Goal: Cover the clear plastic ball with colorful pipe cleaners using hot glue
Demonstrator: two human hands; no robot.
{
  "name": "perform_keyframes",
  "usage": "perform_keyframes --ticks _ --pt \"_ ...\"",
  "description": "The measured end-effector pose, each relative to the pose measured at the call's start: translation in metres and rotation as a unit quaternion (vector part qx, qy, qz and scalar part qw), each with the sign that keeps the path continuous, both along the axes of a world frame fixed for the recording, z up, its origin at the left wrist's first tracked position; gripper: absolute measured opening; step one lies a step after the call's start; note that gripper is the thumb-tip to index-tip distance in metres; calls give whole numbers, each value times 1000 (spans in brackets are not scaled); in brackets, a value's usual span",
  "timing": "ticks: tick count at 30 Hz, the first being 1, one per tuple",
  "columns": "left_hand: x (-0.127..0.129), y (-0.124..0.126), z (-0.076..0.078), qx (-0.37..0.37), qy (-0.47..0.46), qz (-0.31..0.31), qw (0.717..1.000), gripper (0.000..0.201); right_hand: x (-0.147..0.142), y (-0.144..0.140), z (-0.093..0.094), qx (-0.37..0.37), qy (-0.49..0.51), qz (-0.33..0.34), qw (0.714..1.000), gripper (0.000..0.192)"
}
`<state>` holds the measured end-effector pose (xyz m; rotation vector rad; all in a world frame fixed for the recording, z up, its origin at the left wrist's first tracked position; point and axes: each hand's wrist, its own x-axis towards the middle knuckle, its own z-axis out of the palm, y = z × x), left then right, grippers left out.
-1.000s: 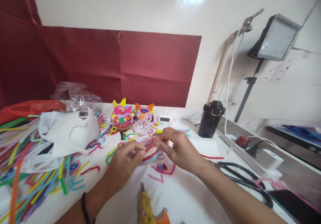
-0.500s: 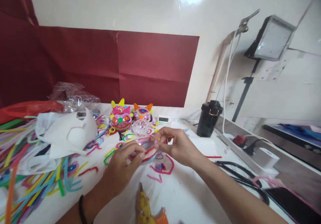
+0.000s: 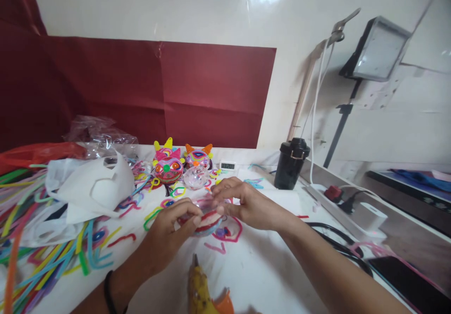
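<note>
Steady the ball (image 3: 208, 230), pinched in left hand (image 3: 173, 228); press evenly with right hand (image 3: 246, 206), loosely parted, avoiding glue gun (image 3: 200, 288) below hands.

A creased dark red sheet (image 3: 214, 93) covers part of the white wall (image 3: 158, 13). At its lower left sit a crumpled clear plastic bag (image 3: 105, 135) and a red plastic bag (image 3: 42, 154). A small digital clock (image 3: 227, 165) stands toward the back, and to its right a black lidded bottle (image 3: 291, 166). Farther right, a power strip (image 3: 319, 193) carries a red plug (image 3: 333, 193) and a white charger (image 3: 368, 216), near a black smartphone (image 3: 405, 276); above, a floodlight (image 3: 380, 53) tops a stand (image 3: 338, 133)
</note>
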<state>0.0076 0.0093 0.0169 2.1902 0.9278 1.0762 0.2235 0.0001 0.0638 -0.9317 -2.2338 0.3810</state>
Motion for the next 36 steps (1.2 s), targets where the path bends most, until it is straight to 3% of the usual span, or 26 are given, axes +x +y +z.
perform_keyframes --ticks 4,9,14,24,36 --pt "-2 2 0 -65 -21 -27 997 19 1 3 -1 -30 21 41 999 12" --pt "-3 3 0 -159 -69 -72 982 22 2 4 -2 -86 62 81 991 29" --pt "-2 1 3 -204 -78 -85 972 21 2 3 0 -119 61 88 987 34" --pt "0 0 2 -222 -111 -81 965 22 1 -1 1 -158 46 64 984 31" --pt "6 -5 4 -130 -27 -47 990 19 -11 -8 -3 -151 -1 43 988 19"
